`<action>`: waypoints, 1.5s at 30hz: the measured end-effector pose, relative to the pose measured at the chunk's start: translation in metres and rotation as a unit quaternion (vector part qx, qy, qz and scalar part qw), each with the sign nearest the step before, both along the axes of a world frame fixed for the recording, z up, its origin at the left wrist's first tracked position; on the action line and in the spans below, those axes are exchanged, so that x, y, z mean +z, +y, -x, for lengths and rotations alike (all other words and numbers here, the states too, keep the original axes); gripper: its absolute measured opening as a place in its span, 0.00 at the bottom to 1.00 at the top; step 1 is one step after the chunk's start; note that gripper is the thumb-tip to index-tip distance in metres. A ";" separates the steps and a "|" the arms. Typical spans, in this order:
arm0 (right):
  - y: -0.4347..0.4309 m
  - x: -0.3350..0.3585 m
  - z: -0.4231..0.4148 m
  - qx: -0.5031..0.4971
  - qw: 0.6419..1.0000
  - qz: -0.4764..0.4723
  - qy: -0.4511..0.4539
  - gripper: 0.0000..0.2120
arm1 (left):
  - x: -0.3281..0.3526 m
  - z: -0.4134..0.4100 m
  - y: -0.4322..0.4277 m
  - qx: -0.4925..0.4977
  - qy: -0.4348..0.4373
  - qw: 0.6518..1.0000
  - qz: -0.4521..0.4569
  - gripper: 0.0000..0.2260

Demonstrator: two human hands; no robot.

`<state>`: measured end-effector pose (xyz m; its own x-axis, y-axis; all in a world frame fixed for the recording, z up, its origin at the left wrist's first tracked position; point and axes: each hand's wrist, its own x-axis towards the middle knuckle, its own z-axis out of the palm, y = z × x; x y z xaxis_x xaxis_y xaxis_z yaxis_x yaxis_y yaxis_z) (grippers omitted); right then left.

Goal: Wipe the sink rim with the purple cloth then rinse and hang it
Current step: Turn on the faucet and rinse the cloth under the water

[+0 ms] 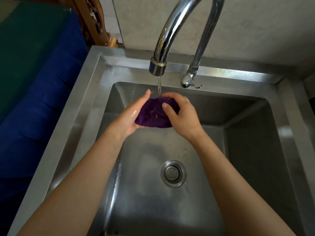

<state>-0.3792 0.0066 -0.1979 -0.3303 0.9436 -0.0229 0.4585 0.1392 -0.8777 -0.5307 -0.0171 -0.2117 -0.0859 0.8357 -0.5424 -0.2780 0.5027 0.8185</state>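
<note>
The purple cloth [151, 114] is bunched up between both my hands over the steel sink basin. My left hand [132, 116] cups it from the left and below, its skin wet. My right hand [180, 116] grips it from the right, thumb pressed on top. A thin stream of water [159, 87] runs from the chrome tap spout [157, 67] straight onto the top of the cloth. The sink rim [76, 106] frames the basin on the left, back and right.
The tap's curved neck rises to its base and lever [189, 80] on the back rim. A round drain strainer [173, 173] sits in the basin floor. A blue surface [34, 108] lies left of the sink, a carved wooden piece [97, 23] behind it.
</note>
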 end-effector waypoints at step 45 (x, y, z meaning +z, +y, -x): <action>-0.007 0.021 0.060 -0.119 0.982 -0.060 -0.132 0.17 | -0.011 -0.030 0.011 0.155 0.010 0.988 0.026 0.20</action>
<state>-0.4391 -0.0008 -0.1766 -0.0971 0.9945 0.0385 0.6995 0.0957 -0.7082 -0.5009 -0.0062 -0.2224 -0.3449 0.7386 -0.5792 -0.4086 0.4374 0.8011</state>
